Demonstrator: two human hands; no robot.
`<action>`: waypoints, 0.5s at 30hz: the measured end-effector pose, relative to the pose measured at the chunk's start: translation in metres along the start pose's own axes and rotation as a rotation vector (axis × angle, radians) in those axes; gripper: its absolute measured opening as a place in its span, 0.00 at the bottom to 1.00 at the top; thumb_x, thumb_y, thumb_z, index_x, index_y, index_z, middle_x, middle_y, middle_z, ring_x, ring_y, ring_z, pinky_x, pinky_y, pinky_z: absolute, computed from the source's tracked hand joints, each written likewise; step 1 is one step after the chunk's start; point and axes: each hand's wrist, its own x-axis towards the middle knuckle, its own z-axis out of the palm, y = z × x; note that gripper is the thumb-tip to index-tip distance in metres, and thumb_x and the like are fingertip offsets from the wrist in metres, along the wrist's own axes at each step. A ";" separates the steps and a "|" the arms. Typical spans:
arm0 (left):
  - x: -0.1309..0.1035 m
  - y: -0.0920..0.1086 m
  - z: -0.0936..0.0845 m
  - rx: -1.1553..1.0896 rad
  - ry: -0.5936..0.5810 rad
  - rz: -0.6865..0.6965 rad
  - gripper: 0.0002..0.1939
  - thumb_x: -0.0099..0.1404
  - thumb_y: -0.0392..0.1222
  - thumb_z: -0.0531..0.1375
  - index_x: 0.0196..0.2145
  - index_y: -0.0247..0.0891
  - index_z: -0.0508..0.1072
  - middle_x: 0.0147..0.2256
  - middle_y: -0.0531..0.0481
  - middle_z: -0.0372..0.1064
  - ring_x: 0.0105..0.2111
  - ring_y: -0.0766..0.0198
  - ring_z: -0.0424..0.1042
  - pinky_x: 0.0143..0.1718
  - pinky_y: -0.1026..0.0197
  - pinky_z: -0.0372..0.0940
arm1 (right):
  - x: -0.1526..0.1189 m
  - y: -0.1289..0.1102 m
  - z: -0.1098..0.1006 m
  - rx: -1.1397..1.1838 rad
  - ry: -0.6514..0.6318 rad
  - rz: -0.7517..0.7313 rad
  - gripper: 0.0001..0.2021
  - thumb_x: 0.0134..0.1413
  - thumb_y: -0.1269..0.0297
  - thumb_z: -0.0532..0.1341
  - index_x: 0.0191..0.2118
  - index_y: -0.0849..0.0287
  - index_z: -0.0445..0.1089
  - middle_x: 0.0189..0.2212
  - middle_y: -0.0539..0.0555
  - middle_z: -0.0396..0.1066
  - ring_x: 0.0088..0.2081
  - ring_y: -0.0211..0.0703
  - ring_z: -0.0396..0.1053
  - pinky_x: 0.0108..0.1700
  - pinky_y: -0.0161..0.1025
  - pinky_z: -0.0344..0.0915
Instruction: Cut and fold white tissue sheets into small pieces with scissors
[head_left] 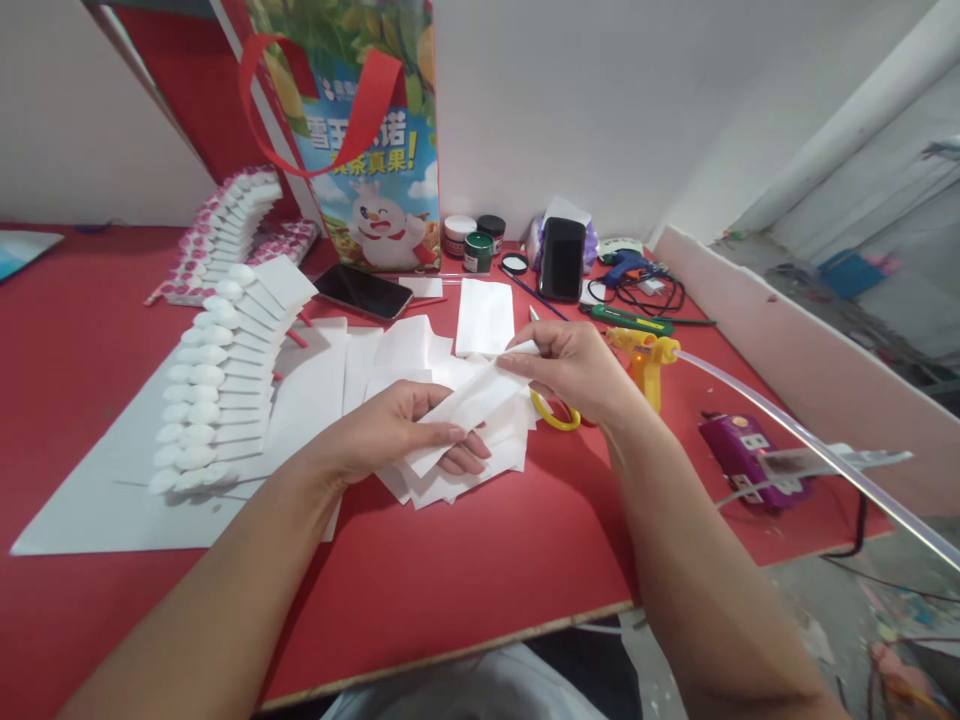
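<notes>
Between my two hands is a narrow folded strip of white paper (474,400), slanting up to the right. My left hand (420,432) grips its lower end, thumb on top and fingers underneath. At the upper end, my right hand (566,362) pinches the strip between thumb and fingers. Loose white paper sheets (502,445) lie spread on the red table under both hands. A rectangular white sheet (485,315) lies just beyond them. Close to my right hand is a yellow scissor handle (556,412), with the rest of that tool partly hidden.
A fan of white-tipped sticks (217,390) sits on white card at left. Behind are a phone (363,291), a printed bag (375,180) and small jars (478,250). Rightward lie a green cutter (630,320), a yellow glue gun (646,362) with a long glue stick, and a purple power strip (750,460).
</notes>
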 end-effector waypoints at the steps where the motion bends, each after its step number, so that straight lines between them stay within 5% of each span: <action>1: 0.000 0.000 -0.001 -0.016 -0.012 0.007 0.15 0.58 0.46 0.73 0.37 0.32 0.81 0.39 0.37 0.82 0.37 0.53 0.83 0.40 0.58 0.76 | 0.000 -0.001 0.000 -0.019 0.014 0.003 0.13 0.45 0.57 0.72 0.29 0.63 0.74 0.17 0.46 0.65 0.18 0.30 0.59 0.20 0.31 0.52; 10: -0.003 -0.002 -0.005 -0.149 -0.191 0.058 0.17 0.62 0.41 0.70 0.49 0.33 0.80 0.47 0.33 0.79 0.46 0.50 0.80 0.52 0.51 0.72 | 0.001 -0.003 0.000 -0.078 0.155 -0.064 0.10 0.46 0.60 0.70 0.26 0.62 0.74 0.19 0.47 0.67 0.20 0.32 0.62 0.23 0.32 0.60; 15: -0.002 -0.001 -0.003 -0.080 -0.112 0.052 0.18 0.67 0.47 0.66 0.50 0.35 0.79 0.28 0.46 0.76 0.27 0.61 0.76 0.27 0.63 0.72 | 0.002 0.000 0.001 -0.089 0.205 -0.109 0.10 0.47 0.60 0.70 0.27 0.61 0.73 0.20 0.46 0.67 0.20 0.32 0.62 0.23 0.33 0.59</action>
